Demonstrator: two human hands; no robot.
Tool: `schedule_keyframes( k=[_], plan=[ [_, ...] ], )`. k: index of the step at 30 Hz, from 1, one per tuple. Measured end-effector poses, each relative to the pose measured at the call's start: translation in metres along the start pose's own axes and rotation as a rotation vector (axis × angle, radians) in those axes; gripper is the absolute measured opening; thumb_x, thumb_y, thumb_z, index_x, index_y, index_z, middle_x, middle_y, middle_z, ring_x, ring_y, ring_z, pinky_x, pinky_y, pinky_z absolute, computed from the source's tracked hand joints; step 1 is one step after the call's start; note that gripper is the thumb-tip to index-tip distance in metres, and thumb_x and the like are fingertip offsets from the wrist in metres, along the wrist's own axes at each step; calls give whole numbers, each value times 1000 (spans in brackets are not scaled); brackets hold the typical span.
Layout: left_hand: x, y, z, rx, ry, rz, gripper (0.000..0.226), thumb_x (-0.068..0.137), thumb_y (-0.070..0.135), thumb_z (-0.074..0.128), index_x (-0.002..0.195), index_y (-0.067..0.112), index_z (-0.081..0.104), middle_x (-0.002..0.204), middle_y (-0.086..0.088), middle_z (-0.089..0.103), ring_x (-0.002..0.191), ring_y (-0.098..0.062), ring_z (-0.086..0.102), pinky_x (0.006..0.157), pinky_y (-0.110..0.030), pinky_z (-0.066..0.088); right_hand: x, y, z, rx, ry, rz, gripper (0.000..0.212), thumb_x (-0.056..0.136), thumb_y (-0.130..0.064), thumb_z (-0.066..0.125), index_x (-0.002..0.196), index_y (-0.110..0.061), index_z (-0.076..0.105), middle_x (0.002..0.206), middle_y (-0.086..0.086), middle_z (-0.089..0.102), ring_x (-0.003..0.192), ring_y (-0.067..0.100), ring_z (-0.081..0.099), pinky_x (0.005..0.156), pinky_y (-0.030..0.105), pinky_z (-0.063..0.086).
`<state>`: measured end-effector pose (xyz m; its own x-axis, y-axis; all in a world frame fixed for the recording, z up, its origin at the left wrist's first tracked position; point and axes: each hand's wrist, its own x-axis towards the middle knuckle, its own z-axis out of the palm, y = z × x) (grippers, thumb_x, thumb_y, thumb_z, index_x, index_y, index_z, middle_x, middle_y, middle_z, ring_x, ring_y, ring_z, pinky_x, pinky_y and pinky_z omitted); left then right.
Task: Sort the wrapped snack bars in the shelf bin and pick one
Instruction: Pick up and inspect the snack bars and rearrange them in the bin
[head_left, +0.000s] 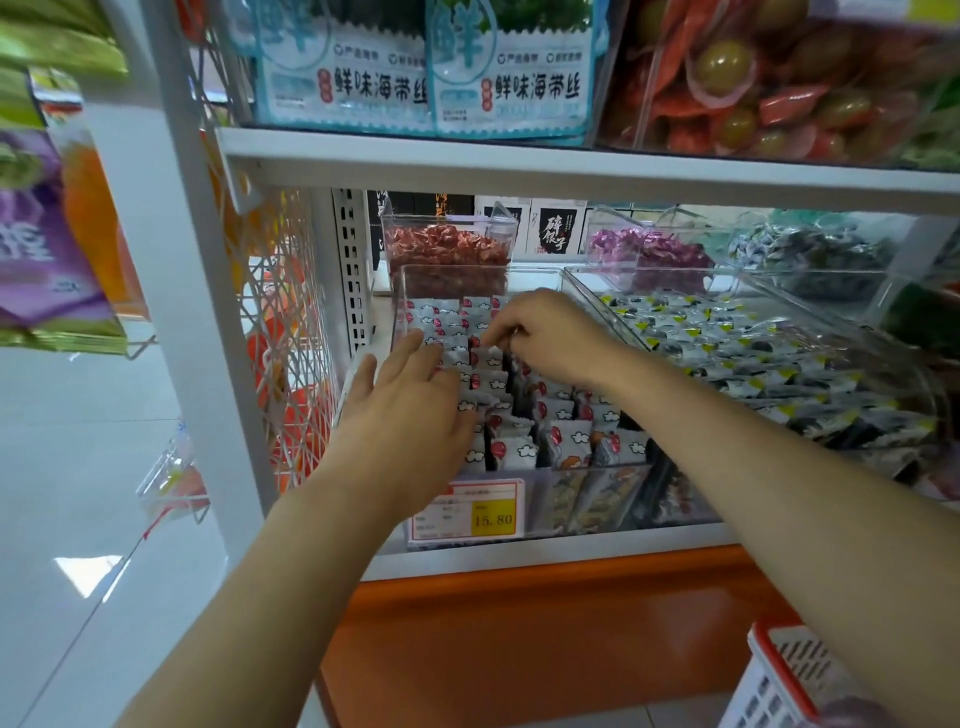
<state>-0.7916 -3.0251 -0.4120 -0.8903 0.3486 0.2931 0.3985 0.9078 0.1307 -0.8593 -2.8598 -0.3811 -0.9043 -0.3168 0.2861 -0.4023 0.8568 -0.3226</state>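
A clear plastic shelf bin (597, 499) on the middle shelf holds several white wrapped snack bars (563, 439) with red and cloud prints, standing in rows. My left hand (410, 395) lies flat over the left rows, fingers straight and pressing on the wrappers. My right hand (545, 332) reaches into the back middle of the bin, its curled fingers pinching the top edge of one wrapped bar (485, 356). Both forearms stretch in from the lower corners.
A price tag (467, 512) reading 15.80 sits on the bin's front. A second clear bin (748, 343) of black-and-white packets lies to the right. Bins of red candies (449, 252) and purple candies (649, 249) stand behind. A red-and-white basket (789, 680) is at lower right.
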Motion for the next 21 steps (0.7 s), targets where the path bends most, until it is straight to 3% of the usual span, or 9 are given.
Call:
schedule_keyframes(
  k=[3, 6, 8, 10, 13, 15, 18, 21],
  plan=[
    [-1, 1, -2, -23, 0, -6, 47, 97, 37, 33, 140, 17, 36, 154, 0, 18, 144, -15, -5, 115, -42, -2, 11, 4, 1, -61, 71, -25, 25, 89, -3, 53, 105, -10, 70, 112, 6, 68, 102, 16, 59, 84, 24, 42],
    [-1, 1, -3, -34, 3, -4, 46, 98, 36, 34, 139, 16, 37, 154, 0, 18, 144, -15, -5, 115, -42, -2, 19, 8, 10, -228, -28, 4, 16, 87, -21, 63, 100, -15, 69, 106, 2, 67, 116, 23, 48, 86, 34, 43],
    [-1, 0, -3, -41, 12, -7, 47, 97, 35, 35, 140, 16, 35, 154, -1, 18, 144, -15, -4, 116, -41, -2, 21, 9, 16, -257, -43, 23, 12, 85, -24, 66, 93, -16, 67, 103, 1, 66, 119, 23, 42, 81, 34, 39],
    [-1, 0, -3, -48, 29, -10, 48, 97, 34, 36, 141, 15, 35, 154, 0, 19, 144, -15, -3, 116, -41, -2, 22, 10, 16, -197, -14, 23, 8, 84, -20, 67, 89, -14, 67, 99, 0, 67, 114, 22, 48, 84, 34, 43],
    [-1, 0, -3, -76, 76, -10, 45, 97, 30, 38, 140, 15, 37, 153, 0, 23, 144, -14, 0, 115, -39, -3, 18, 9, 5, -6, 34, 35, 7, 87, -14, 63, 86, -8, 65, 91, 1, 65, 86, 14, 56, 80, 32, 46],
    [-1, 1, -4, -99, 140, 6, 42, 96, 25, 40, 136, 13, 42, 150, -2, 29, 143, -17, 8, 118, -40, 3, 11, 7, -6, 133, 113, 65, 6, 90, -12, 59, 86, -8, 61, 87, 0, 60, 75, 9, 52, 72, 28, 44],
    [0, 3, -6, -158, 299, 24, 38, 94, 16, 46, 131, 8, 50, 143, -8, 41, 136, -22, 26, 115, -34, 16, -10, 6, -20, 225, 320, 100, 7, 92, -12, 55, 87, -8, 56, 90, 2, 58, 75, 9, 51, 66, 22, 42],
    [-2, 10, -10, -277, 391, -14, 39, 94, 14, 48, 132, 9, 49, 140, -6, 44, 129, -23, 35, 109, -31, 25, -41, 4, -29, 407, 525, 134, 15, 94, -10, 52, 80, -13, 51, 92, 8, 59, 73, 17, 59, 65, 32, 49]
  ],
)
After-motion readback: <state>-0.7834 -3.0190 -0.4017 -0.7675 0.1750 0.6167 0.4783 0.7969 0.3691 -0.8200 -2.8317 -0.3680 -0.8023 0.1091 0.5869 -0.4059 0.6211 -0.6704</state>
